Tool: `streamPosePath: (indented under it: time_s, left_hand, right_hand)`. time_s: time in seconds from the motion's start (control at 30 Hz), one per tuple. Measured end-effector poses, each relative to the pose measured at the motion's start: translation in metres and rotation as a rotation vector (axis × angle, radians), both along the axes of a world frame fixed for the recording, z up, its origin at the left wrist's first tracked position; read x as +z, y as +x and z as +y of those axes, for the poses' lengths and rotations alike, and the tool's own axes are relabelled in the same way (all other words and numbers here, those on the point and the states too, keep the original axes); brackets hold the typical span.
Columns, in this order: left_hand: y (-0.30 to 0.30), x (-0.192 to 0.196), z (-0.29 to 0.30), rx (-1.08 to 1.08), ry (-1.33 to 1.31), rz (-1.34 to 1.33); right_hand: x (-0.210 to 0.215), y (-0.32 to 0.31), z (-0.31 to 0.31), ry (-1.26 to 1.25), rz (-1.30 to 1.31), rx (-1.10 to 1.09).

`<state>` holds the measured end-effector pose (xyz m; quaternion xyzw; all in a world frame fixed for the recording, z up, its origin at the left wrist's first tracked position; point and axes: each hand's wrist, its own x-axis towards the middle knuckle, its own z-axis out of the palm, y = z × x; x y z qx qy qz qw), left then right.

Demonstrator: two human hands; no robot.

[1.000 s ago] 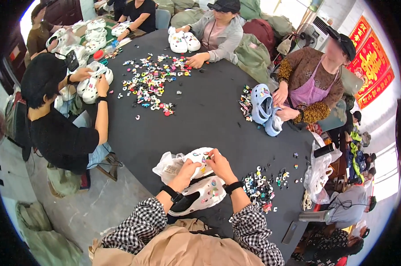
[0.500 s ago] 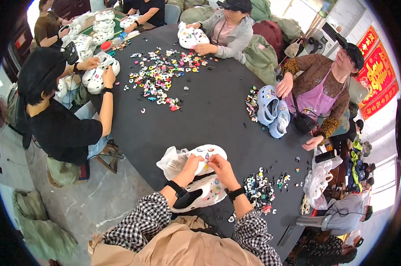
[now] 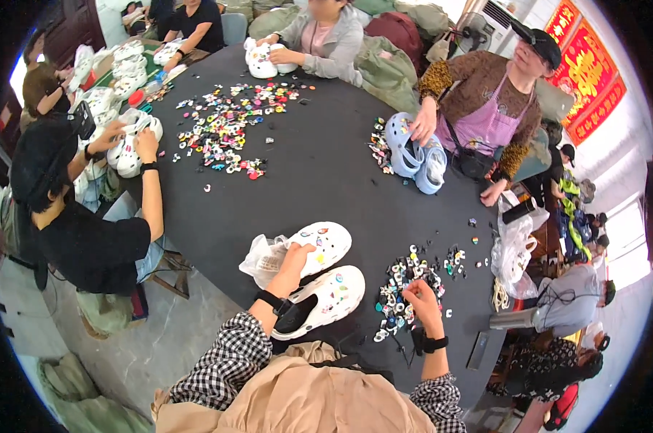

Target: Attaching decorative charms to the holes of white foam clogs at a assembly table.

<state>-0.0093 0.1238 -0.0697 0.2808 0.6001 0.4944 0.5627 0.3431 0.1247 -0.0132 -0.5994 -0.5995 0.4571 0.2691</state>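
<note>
Two white clogs lie side by side before me, with colourful charms on their tops. My left hand (image 3: 293, 264) is closed on the far white clog (image 3: 331, 245), its thumb and fingers at the side facing the near white clog (image 3: 326, 312). Crumpled clear plastic (image 3: 260, 261) shows at the heel of the far clog. To the right, my right hand (image 3: 424, 302) is over a pile of small shoe charms (image 3: 395, 297), its fingers curled together at the pile's edge. Whatever is between those fingertips is too small to make out.
A larger heap of charms (image 3: 229, 133) spreads over the far part of the black table (image 3: 297, 173). Light blue clogs (image 3: 413, 155) stand at the right before a person in a purple apron. Other people handle white clogs at the left and far side. A plastic bag (image 3: 510, 249) lies at the right edge.
My right hand has left the far clog and moved right to the charm pile. The left hand still holds that clog. The whole view has shifted somewhat.
</note>
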Motion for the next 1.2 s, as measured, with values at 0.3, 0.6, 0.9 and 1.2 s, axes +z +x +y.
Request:
streamPosePath:
  time_s: [0.3,0.6,0.9,1.2]
  left_hand:
    - [0.012,0.012,0.008,0.061,-0.022,-0.159]
    - [0.012,-0.001,0.008,0.090,0.025,-0.236]
    - [0.008,0.002,0.005,0.036,-0.009,-0.138]
    - [0.006,-0.019,0.010,0.044,-0.022,-0.182]
  right_hand:
    - [-0.008,0.031,-0.028,-0.241,0.341,-0.253]
    - [0.037,-0.068,0.008,-0.299,0.731,0.037]
    - [0.043,-0.122,0.028,-0.344,0.565,0.113]
    - [0.026,-0.137,0.047,-0.354,0.601,0.138]
